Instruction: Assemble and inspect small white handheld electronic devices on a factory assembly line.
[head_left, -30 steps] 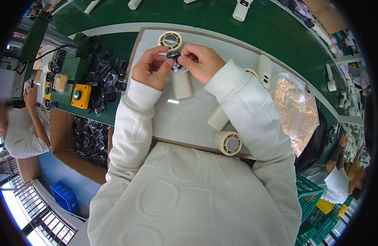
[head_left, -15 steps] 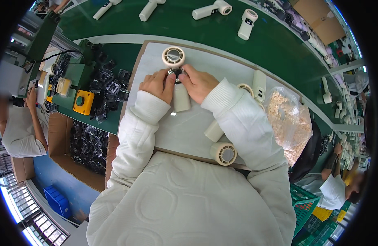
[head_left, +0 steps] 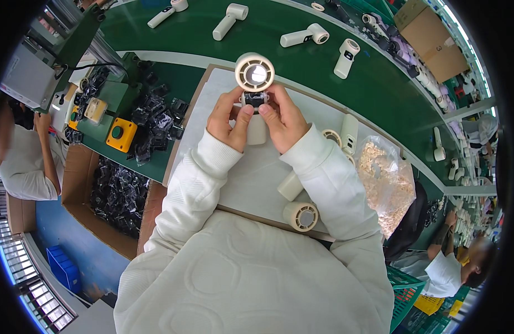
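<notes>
A cream handheld fan (head_left: 255, 60) is held up in front of me, its round slotted head at the far end and its handle toward me. My left hand (head_left: 228, 121) grips it from the left and my right hand (head_left: 287, 119) from the right, fingers and thumbs closed at the neck. Between them a glossy black piece (head_left: 254, 99) sits just below the head; whether it is fixed there I cannot tell. Right of my hands, partly behind my right sleeve, lie more cream fans (head_left: 350, 133). Near the board's front edge stands another fan head (head_left: 302, 216).
A pale work board (head_left: 240, 189) lies under my hands. Beyond it, a green conveyor (head_left: 268, 47) carries several fans. Left are loose black parts (head_left: 156, 125), a yellow button box (head_left: 121, 134) and a carton (head_left: 78, 206). Right is a bag of small beige pieces (head_left: 388, 183). Other people work both sides.
Both hands have lifted the fan and tilted it, so its head faces me more and the black piece shows. Fans on the conveyor have shifted right in the picture as the view moved.
</notes>
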`<state>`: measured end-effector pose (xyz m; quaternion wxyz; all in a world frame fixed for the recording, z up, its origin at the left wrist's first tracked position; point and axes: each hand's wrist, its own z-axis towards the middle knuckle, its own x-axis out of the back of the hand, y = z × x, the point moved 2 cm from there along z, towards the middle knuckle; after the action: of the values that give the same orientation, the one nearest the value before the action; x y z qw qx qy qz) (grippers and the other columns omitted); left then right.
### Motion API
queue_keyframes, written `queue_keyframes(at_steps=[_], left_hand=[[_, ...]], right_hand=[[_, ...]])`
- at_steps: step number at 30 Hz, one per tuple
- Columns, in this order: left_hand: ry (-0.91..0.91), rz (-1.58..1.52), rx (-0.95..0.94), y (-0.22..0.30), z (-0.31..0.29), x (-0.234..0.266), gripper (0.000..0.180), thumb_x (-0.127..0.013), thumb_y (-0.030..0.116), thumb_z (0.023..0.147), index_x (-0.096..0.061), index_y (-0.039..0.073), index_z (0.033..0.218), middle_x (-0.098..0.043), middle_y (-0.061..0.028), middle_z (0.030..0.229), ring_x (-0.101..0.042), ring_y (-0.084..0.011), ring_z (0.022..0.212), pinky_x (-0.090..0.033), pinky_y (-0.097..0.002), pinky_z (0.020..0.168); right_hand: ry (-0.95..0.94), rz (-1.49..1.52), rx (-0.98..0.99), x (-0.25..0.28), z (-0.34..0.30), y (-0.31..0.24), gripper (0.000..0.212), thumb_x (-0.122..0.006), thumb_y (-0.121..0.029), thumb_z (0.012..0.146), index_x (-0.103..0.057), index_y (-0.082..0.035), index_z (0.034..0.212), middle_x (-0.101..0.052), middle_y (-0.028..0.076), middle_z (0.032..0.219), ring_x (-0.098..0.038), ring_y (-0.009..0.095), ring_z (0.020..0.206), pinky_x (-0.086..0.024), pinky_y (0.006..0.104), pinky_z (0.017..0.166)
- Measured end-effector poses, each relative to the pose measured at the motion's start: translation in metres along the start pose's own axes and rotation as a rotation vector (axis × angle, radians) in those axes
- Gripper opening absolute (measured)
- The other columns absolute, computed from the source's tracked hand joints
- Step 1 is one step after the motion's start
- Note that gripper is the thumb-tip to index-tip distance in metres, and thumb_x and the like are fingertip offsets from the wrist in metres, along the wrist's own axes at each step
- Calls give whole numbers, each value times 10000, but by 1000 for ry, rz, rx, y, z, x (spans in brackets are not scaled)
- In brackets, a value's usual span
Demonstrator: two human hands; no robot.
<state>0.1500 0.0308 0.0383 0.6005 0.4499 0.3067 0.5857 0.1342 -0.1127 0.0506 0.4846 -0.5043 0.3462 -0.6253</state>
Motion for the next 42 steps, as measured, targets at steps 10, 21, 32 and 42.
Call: queue_keyframes(at_steps=[10,21,32,42], left_hand=[[-25,-41,31,9,3,2,404,-587,-38,845,-553,-4,1246,-591,-113,1021,-571,-186,790,-499,-282,757],[57,-17,-133,32,7,4,237,-624,26,883,-573,12,1114,-595,-69,1017,-571,-165,880,-472,-279,850],[417,-530,-6,49,-30,137,392,-456,322,985,-504,11,1219,-612,-153,998,-659,-300,729,-570,-407,709],[986,728,-18,-91,-29,495,513,-663,119,790,-502,-15,1259,-623,-196,1050,-656,-289,836,-529,-340,752]], right_hand=[[50,-25,23,2,-1,-7,361,-467,19,895,-462,-52,1249,-616,152,1069,-605,273,905,-478,369,824],[40,246,133,12,-3,-15,381,-533,-7,896,-508,-13,1276,-601,117,1155,-571,194,1015,-446,311,930],[-163,182,87,22,-12,-85,569,-584,-189,879,-417,-8,1392,-513,169,1323,-512,268,1157,-397,363,977],[-233,-148,-33,116,-56,-93,545,-502,-271,944,-406,16,1397,-520,182,1304,-512,263,1153,-386,356,974]])
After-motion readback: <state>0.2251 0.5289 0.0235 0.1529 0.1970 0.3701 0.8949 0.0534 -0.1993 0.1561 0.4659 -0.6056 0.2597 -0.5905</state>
